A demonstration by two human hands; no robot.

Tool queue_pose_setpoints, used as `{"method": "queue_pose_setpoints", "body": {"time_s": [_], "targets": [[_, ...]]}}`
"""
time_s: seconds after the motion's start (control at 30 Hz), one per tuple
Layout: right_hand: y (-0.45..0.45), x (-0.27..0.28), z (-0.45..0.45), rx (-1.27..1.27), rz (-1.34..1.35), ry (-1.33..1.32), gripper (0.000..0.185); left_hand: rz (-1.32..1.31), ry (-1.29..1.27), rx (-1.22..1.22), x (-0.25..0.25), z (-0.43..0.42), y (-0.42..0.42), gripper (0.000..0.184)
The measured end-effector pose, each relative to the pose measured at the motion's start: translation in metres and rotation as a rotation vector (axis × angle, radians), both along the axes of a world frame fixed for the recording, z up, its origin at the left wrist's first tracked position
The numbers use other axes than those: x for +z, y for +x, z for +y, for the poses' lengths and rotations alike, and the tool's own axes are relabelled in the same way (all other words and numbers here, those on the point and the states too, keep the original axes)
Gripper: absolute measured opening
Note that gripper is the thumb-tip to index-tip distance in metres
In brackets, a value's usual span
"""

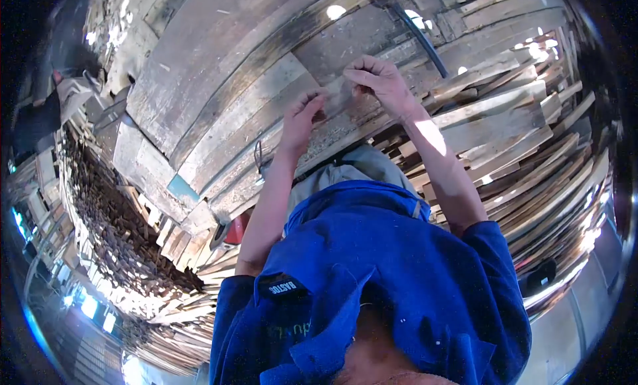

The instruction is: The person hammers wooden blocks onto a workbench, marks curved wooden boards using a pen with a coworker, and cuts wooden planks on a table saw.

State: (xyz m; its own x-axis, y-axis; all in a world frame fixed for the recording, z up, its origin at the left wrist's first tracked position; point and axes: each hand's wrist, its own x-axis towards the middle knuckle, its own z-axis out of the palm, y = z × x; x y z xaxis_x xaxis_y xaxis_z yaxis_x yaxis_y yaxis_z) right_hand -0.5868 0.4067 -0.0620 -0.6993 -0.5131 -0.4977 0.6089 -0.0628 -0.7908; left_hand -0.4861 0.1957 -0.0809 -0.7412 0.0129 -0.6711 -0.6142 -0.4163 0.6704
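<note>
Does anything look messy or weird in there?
A little. The wood scraps on the left lie in a jumbled heap, pointing every which way. Also, a blue-green patch stands out against the grey-brown boards. I can't tell what made it.

White capital letters reading "BASTOS", upside down in this view, stand on a dark label (284, 288) on the blue shirt (399, 265), where fainter greenish lettering (290, 330) nearby is too unclear to read.
</note>
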Motion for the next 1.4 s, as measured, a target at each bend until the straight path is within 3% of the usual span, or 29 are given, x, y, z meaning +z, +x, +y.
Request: {"method": "queue_pose_setpoints", "body": {"time_s": [0.17, 0.23, 0.57, 0.73, 1.07, 1.17, 1.23, 1.4], "targets": [[-0.001, 0.009, 0.021, -0.134, 0.008, -0.017, 0.016, 0.124, -0.048, -0.12, 0.029, 0.025, -0.028, 0.024], [-0.001, 0.011, 0.027, -0.142, 0.09, 0.068, 0.013, 0.253, -0.177, -0.309, 0.029, 0.03, -0.038, 0.022], [0.01, -0.021, 0.042, -0.111, 0.228, 0.255, 0.012, 0.288, -0.267, -0.403, 0.015, 0.037, -0.045, 0.019], [0.012, -0.024, 0.04, -0.17, 0.084, 0.164, 0.012, 0.228, 0.026, -0.273, 0.013, 0.036, -0.046, 0.021], [0.014, -0.01, 0.029, -0.253, -0.017, 0.129, 0.017, 0.174, 0.244, -0.156, 0.012, 0.033, -0.049, 0.022], [0.013, 0.005, 0.025, -0.284, -0.051, 0.115, 0.016, 0.112, 0.133, -0.18, 0.003, 0.032, -0.045, 0.022], [0.011, 0.007, 0.026, -0.333, -0.047, 0.127, 0.016, 0.092, -0.1, -0.191, -0.003, 0.032, -0.043, 0.023], [0.007, 0.008, 0.035, -0.43, -0.056, 0.141, 0.018, 0.073, -0.225, -0.157, -0.011, 0.033, -0.041, 0.023]]}}
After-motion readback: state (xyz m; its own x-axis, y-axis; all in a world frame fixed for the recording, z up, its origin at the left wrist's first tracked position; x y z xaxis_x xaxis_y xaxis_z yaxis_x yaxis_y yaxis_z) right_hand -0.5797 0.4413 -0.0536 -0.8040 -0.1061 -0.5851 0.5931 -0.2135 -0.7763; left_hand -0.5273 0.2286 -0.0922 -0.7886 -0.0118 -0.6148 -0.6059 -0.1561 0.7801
